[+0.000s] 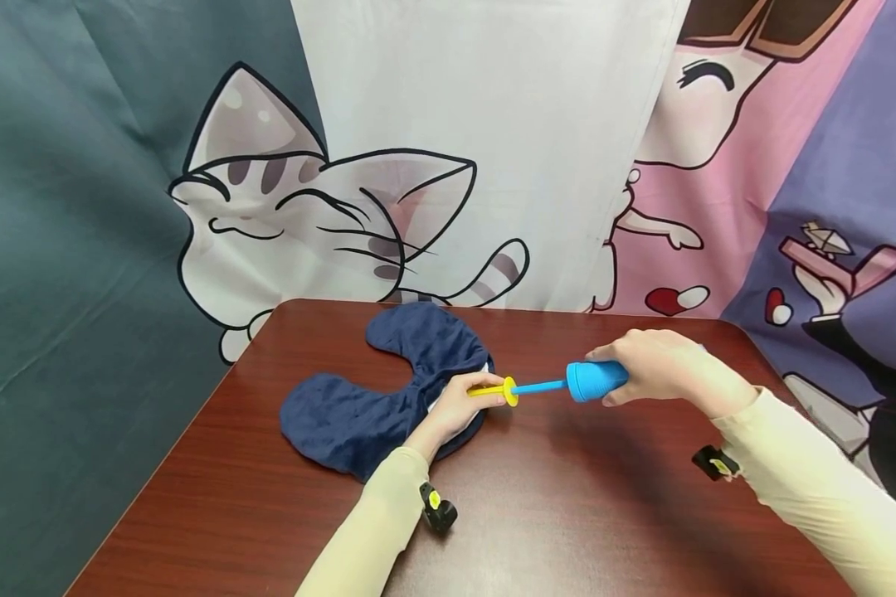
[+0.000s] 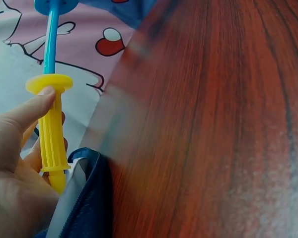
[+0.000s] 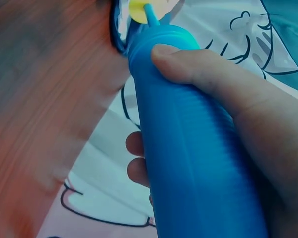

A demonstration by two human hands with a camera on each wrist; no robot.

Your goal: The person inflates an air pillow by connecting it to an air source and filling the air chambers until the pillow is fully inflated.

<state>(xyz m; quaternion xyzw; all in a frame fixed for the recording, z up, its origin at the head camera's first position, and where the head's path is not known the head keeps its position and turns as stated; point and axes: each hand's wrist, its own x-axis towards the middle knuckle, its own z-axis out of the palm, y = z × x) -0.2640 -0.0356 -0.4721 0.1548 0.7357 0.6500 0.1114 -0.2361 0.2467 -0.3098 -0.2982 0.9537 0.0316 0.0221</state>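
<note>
Hand pump held level just above the red-brown wooden table [image 1: 567, 497]: ribbed blue barrel [image 1: 596, 381], thin blue rod [image 1: 541, 386], ribbed yellow handle [image 1: 493, 390] with a round flange. Right hand [image 1: 660, 365] wraps fingers and thumb round the barrel; left hand [image 1: 459, 406] curls round the yellow handle, thumb at the flange. Flat navy U-shaped neck pillow [image 1: 388, 390] lies on the table under the left hand, zip edge showing.

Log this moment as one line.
left hand: grips yellow handle | right hand: grips blue pump | navy pillow: on table
</note>
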